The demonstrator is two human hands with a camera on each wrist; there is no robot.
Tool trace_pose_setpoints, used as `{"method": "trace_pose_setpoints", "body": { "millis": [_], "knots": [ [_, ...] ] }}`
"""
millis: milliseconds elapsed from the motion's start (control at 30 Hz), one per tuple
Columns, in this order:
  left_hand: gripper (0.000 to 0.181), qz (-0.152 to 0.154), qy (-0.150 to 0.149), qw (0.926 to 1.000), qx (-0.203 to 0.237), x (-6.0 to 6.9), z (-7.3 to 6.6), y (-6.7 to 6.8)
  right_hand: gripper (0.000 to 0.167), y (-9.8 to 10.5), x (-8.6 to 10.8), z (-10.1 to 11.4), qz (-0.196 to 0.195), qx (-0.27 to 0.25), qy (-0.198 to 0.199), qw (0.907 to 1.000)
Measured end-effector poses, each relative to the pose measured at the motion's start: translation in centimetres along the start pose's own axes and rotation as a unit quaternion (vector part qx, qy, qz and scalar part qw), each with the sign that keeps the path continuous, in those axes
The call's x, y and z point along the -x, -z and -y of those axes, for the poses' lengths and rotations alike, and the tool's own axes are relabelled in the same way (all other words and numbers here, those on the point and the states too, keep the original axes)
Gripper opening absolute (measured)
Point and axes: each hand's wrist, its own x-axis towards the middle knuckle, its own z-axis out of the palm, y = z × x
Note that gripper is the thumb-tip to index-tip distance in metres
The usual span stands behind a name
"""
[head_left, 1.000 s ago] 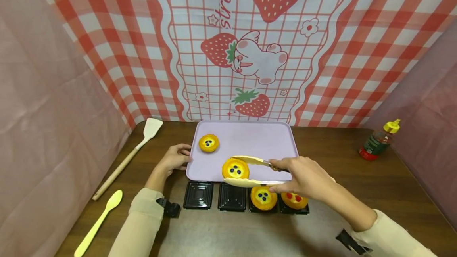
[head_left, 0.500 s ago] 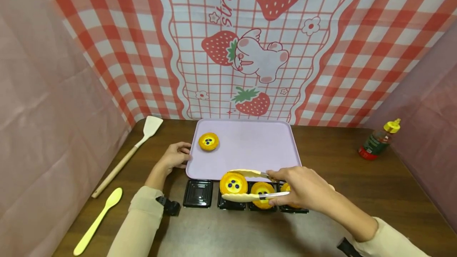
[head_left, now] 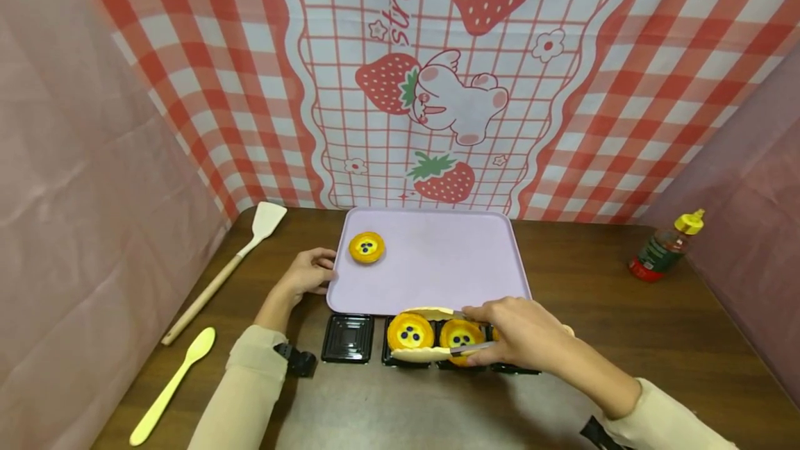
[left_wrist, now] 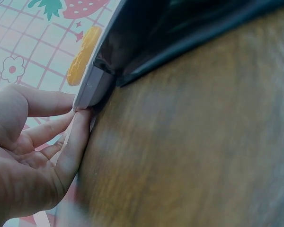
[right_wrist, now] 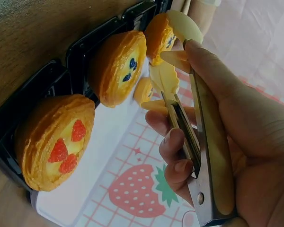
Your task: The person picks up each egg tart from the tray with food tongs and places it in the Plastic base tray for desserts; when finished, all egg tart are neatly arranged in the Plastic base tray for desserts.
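Note:
My right hand (head_left: 525, 335) holds cream-tipped metal tongs (head_left: 420, 355), whose tips lie on either side of an egg tart (head_left: 410, 333) topped with blueberries. That tart is over the second black square holder from the left. To its right sits another blueberry tart (head_left: 461, 339) in a holder. A raspberry-topped tart (right_wrist: 57, 146), mostly hidden by my hand in the head view, shows in the right wrist view. My left hand (head_left: 307, 273) pinches the left edge of a lilac tray (head_left: 437, 248), thumb and fingers meeting at the rim. One blueberry tart (head_left: 367, 247) lies on this tray.
The leftmost black holder (head_left: 347, 339) bears no tart. A white spatula (head_left: 237, 259) and a yellow spoon (head_left: 178, 384) lie on the left. Far right stands a sauce bottle (head_left: 664, 248). A checked cloth (head_left: 250, 123) rises behind the table.
The tongs have carried the tart from the lilac tray's front edge toward me and down over the second black holder. My left hand stays at the tray's edge.

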Motion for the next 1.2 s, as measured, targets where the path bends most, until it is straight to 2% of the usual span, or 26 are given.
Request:
{"method": "trace_pose_setpoints", "body": {
  "millis": [667,933,1200],
  "knots": [
    [0.051,0.005,0.000,1.0000,0.004,0.07,0.02,0.15,0.069,-0.54,-0.54,0.06,0.005,0.012,-0.016,0.9998],
    [0.051,0.002,0.001,1.0000,-0.001,0.10,-0.04,0.10,0.098,-0.33,-0.61,0.45,-0.002,0.021,-0.047,0.9986],
    [0.051,0.000,0.000,1.0000,-0.005,0.02,0.09,0.08,0.107,0.24,-0.28,0.68,-0.014,0.018,-0.064,0.9977]
  ]
}}
